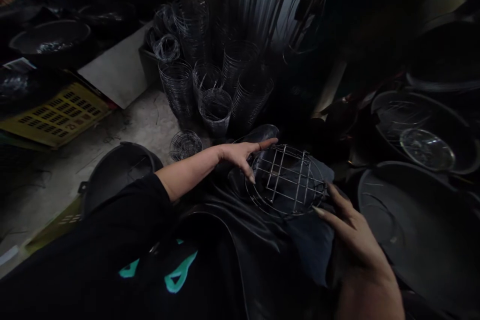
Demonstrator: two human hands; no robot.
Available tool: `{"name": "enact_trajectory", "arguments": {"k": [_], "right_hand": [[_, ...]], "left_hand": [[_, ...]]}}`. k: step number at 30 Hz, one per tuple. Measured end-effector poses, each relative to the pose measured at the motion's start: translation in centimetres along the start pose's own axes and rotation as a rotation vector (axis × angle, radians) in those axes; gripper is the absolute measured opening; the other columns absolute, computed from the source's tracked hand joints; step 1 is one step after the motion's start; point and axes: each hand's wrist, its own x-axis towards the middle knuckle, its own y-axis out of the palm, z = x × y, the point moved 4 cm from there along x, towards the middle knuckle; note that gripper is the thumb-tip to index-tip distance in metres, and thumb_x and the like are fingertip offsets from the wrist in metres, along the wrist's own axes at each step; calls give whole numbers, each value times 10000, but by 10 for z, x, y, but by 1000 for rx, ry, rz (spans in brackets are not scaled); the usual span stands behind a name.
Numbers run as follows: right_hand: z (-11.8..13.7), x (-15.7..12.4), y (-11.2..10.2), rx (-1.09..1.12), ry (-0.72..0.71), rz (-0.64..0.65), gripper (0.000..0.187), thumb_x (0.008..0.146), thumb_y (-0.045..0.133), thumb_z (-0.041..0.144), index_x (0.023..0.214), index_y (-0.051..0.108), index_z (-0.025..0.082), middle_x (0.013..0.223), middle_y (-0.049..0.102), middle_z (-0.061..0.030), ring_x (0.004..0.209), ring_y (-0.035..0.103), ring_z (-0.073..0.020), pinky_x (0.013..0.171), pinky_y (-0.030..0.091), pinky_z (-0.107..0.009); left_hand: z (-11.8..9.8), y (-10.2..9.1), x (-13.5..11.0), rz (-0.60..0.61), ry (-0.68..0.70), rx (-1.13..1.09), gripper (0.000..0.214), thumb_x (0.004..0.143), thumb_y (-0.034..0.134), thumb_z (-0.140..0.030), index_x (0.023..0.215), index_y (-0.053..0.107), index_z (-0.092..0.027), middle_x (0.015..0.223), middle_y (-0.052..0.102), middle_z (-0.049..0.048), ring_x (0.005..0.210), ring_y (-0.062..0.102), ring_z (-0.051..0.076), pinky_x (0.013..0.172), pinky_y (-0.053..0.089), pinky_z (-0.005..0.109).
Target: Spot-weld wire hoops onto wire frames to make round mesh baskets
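A round wire rack point(278, 174) with a grid of crossing bars lies over a dark blue-grey cloth point(313, 247) on my lap. My left hand point(242, 154) holds its left side, thumb on the near rim and index finger stretched along the far rim. At the right rim, my right hand point(350, 225) grips the rack between thumb and fingers. Dark shiny apron-like material point(228, 210) covers my legs under the rack. Where exactly the fingertips meet the wire is hard to see in the dim light.
Several stacks of wire rings point(176, 85) stand ahead, with a small wire coil point(185, 145) on the floor. A dark basin point(120, 170) sits at left near a yellow crate point(56, 115). Large dark tubs point(423, 230) stand at right, one holding a clear round dish point(427, 149).
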Motion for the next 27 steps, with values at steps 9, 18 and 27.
{"name": "enact_trajectory", "arguments": {"k": [9, 18, 27], "right_hand": [[-16, -7, 14, -113, 16, -73, 938, 601, 729, 575, 1435, 465, 236, 1489, 414, -88, 1392, 342, -301, 1169, 226, -436], [-3, -23, 27, 263, 68, -193, 999, 547, 814, 465, 1440, 445, 212, 1340, 579, -99, 1196, 562, -295, 1042, 434, -437], [-3, -26, 5, 13, 179, -204, 1014, 513, 765, 629, 1386, 513, 178, 1223, 648, -107, 1168, 573, -325, 1023, 438, -434]], "left_hand": [[3, 17, -4, -45, 33, 290, 1284, 496, 911, -363, 1527, 165, -194, 1611, 159, 108, 1493, 130, 311, 1223, 110, 412], [11, 7, -6, -225, 0, -169, 1336, 493, 897, -248, 1536, 62, -208, 1531, 356, 174, 1425, 337, 294, 1129, 335, 414], [-1, -32, 9, -548, -49, -345, 1082, 304, 838, 53, 1322, 561, -188, 1248, 645, 91, 1084, 629, 245, 920, 494, 305]]}}
